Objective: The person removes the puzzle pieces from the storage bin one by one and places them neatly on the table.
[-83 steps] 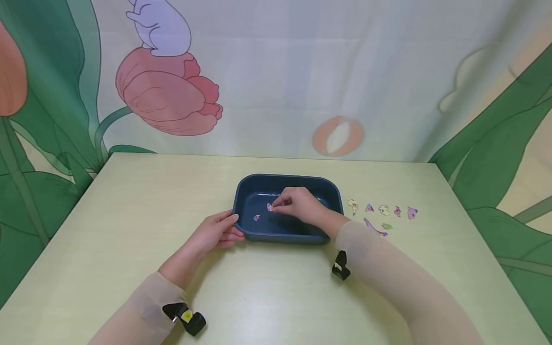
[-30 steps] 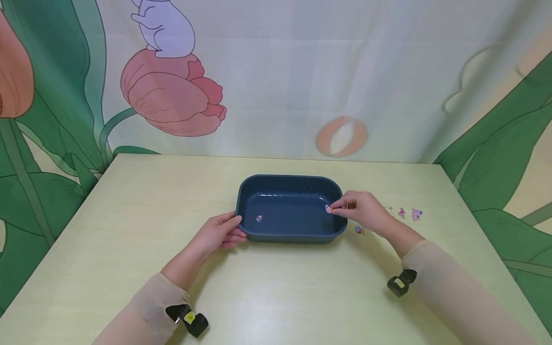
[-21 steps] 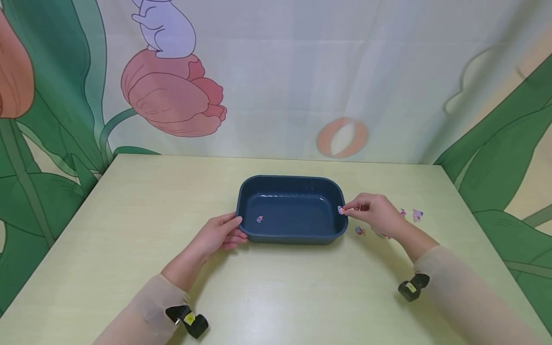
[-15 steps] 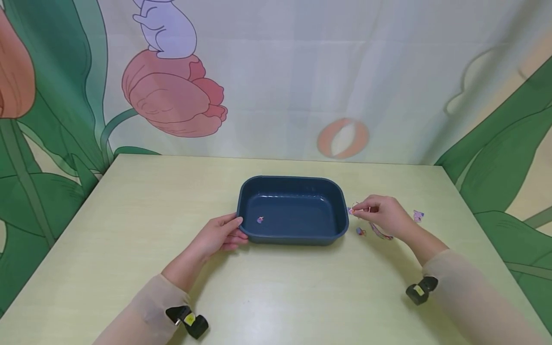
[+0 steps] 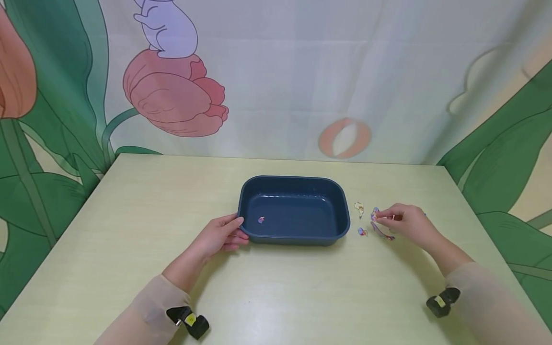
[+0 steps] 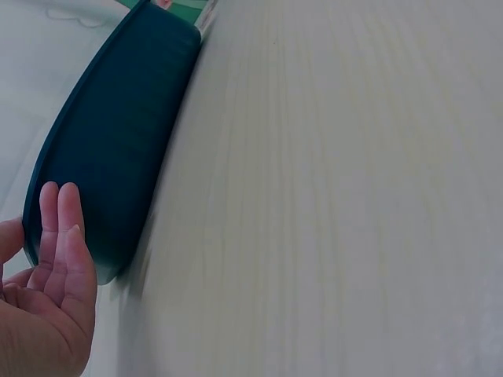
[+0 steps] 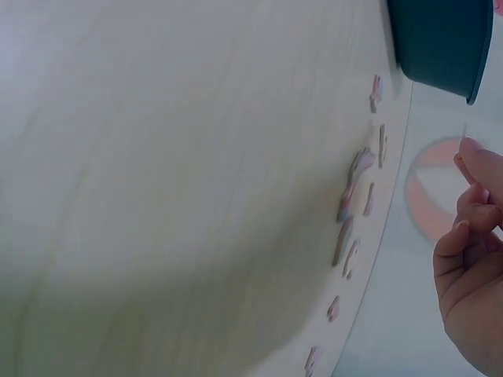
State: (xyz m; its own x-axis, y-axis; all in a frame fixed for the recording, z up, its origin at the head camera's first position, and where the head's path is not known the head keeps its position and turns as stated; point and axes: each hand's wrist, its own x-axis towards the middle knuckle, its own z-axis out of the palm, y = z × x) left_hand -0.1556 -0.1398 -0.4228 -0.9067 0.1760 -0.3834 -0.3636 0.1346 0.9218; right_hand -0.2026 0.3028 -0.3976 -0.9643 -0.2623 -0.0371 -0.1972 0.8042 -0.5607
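Note:
The dark blue tray [image 5: 293, 238] is a rounded rectangular basin standing on the table. At its left end my left hand [image 5: 217, 234] grips it, thumb at the rim and fingers along the outer wall, as the left wrist view also shows. Right of the tray, my right hand [image 5: 407, 221] pinches a small colourful cutout [image 5: 374, 214] between thumb and fingertips. Edge-on in the right wrist view, the cutout [image 7: 464, 135] looks thin and flat. Another small cutout [image 5: 261, 220] lies inside the tray, towards the left.
On the table right of the tray lie a pale cutout [image 5: 359, 208], a blue-and-red one [image 5: 362, 232] and a long curved purple one [image 5: 382, 232]. The right wrist view shows several more in a loose row. A printed curtain [image 5: 276, 86] hangs behind the table.
My right hand has carried the pinched cutout from inside the tray, over its right rim and rightward above the loose cutouts. My left hand keeps hold of the tray's left end.

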